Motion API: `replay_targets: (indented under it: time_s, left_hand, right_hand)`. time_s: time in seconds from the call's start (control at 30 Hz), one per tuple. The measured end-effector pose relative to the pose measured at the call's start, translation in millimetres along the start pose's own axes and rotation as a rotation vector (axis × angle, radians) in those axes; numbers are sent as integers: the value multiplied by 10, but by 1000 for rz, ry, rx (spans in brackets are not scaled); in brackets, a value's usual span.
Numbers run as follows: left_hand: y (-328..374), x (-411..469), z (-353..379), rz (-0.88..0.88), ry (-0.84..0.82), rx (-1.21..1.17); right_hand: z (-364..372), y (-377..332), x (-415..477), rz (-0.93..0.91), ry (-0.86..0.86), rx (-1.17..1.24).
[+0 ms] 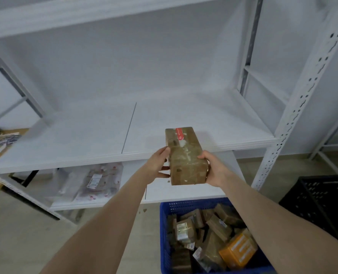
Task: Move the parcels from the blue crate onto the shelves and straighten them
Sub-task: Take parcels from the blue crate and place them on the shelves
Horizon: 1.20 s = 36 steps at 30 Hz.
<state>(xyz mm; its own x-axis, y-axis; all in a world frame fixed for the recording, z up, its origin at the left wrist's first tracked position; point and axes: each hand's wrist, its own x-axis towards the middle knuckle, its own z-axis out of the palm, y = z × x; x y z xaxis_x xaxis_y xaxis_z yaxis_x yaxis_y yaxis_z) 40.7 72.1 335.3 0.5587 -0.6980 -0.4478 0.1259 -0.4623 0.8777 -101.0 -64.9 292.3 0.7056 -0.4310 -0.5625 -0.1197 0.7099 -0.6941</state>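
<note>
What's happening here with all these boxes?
A person holds a brown parcel between the left hand and right hand, its far end over the front edge of the white shelf. The blue crate on the floor below is full of parcels, among them an orange box. A few plastic-wrapped packets lie on the lower shelf.

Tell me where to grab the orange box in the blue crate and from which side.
Come from above and pinch the orange box by two opposite edges of its top face. That striped face lies tilted upward and uncovered at the blue crate's right side; brown parcels crowd its left edge, so a side approach looks blocked.
</note>
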Motion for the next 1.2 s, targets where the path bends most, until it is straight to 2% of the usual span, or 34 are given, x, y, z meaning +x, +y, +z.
replay_targets:
  time_s: [0.2,0.43,0.5,0.57,0.67,0.8,0.87,1.0,1.07,1.2]
  left_hand:
    - [85,-68,-38,-70,-67,-32]
    - [269,-184,-110,-145,1,-101]
    - [299,-200,-133,-75,65,-69]
    - [307,-185,-179,57,74,110]
    - [330,-228,-216,158,-28,287]
    - [406,-255,-255,246,-105,307]
    - [466,-244,-268,252,-70,256]
    - [536,-185,-255,359,164,266]
    - [552,-167,-231,389,226,225]
    - [649,-165,-198,290,249,67]
  right_hand:
    - [124,-33,-94,-47,-58,-58]
    - [256,-201,-214,28,-14,-69]
    - [261,-273,-226,88,-10,-58]
    - [253,-347,-212,143,-1,-33]
    - [262,-416,-219,156,65,-108]
    - [294,-465,-235,86,141,-193]
    - [346,-461,-247,74,122,-218]
    - [448,-467,-246,24,125,-150]
    - [476,-496,-242,-19,133,-169]
    - [498,-551,-275,-93,92,-307]
